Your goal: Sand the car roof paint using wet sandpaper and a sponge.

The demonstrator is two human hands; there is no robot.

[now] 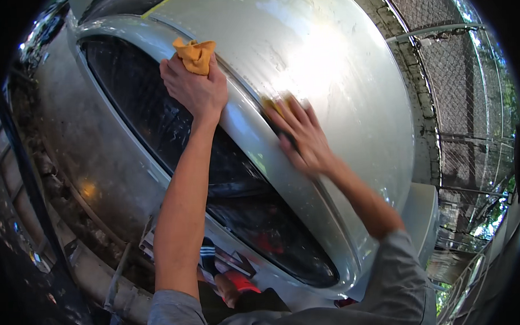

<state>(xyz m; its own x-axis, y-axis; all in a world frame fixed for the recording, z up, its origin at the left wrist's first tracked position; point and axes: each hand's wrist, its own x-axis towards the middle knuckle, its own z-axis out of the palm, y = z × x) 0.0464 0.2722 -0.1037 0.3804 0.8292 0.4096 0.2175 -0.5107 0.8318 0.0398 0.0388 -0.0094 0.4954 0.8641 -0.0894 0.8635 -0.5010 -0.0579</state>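
Note:
My left hand [195, 90] is closed around a bunched orange cloth [197, 56], which sticks out above the fist, close to the roof edge over the side windows. On the right, my right hand [301, 132] lies over a pad with yellow and dark parts [276, 108], against the silver car roof [349, 102] beside the long roof groove. Motion smears its fingers, and most of the pad is hidden under them. Wet-looking streaks and bright glare show on the roof. Below my left hand are the dark side windows [244, 212].
A wire mesh fence [458, 92] with metal rails runs along the right, behind a low concrete edge [413, 88]. Yellow tape [160, 5] borders the windshield at the top. At lower left are metal bars [118, 276] and clutter. My foot in a red shoe [241, 282] shows below the car side.

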